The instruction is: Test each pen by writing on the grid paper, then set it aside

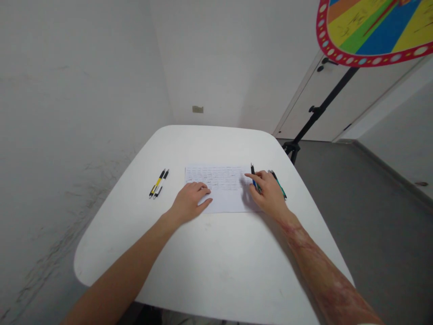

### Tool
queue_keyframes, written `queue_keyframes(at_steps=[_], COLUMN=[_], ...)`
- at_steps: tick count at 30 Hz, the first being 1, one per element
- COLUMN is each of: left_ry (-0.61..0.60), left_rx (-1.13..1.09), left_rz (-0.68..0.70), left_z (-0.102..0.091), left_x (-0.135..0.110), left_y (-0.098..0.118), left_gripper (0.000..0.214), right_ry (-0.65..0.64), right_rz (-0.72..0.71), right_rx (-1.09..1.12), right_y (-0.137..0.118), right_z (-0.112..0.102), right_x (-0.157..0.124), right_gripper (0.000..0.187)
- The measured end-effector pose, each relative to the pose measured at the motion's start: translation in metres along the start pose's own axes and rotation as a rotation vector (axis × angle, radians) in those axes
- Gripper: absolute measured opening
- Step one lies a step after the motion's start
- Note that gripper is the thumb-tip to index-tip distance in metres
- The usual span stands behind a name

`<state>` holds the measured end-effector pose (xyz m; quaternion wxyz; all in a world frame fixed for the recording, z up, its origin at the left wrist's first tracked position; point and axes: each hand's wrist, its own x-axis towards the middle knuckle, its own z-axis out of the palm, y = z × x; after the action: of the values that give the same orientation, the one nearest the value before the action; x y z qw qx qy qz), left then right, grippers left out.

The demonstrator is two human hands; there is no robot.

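A sheet of paper (223, 198) with rows of handwriting on its upper part lies on the white table. My left hand (192, 201) rests palm down on its left side, fingers loosely spread, holding nothing. Over the paper's right edge is my right hand (267, 192), index finger stretched out and thumb apart. A blue-and-black pen (252, 168) passes beneath that index finger, and a bit of green shows between finger and thumb; whether the hand touches them I cannot tell. Right of this hand lie a green-and-black pen (279, 184) and the tip of another, partly covered.
Left of the paper, a yellow-and-black pen (157, 183) and a white-and-black pen (161, 184) lie side by side on the table (216, 253). A colourful prize wheel (375, 31) on a black stand (318, 113) rises beyond the right edge. Walls stand left and behind.
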<state>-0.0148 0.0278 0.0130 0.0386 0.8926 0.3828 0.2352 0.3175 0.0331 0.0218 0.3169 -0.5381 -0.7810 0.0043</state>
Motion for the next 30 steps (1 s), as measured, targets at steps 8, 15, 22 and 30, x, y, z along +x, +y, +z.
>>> queue_keyframes(at_steps=[8, 15, 22, 30], left_ry=[0.004, 0.14, 0.069, -0.136], left_rx=[-0.01, 0.114, 0.531, 0.543], left_rz=[0.003, -0.167, -0.692, -0.805], left_z=[0.001, -0.016, -0.058, -0.065], left_x=[-0.001, 0.001, -0.013, -0.017], left_y=[0.0, -0.008, -0.049, -0.054], left_gripper=[0.022, 0.023, 0.033, 0.03], right_ry=[0.024, 0.069, 0.093, 0.078], right_rz=[0.027, 0.057, 0.022, 0.002], right_rx=[-0.175, -0.166, -0.085, -0.053], right_y=[0.019, 0.009, -0.003, -0.004], right_z=[0.012, 0.011, 0.015, 0.016], right_x=[-0.004, -0.003, -0.003, -0.003], right_gripper=[0.043, 0.044, 0.037, 0.034])
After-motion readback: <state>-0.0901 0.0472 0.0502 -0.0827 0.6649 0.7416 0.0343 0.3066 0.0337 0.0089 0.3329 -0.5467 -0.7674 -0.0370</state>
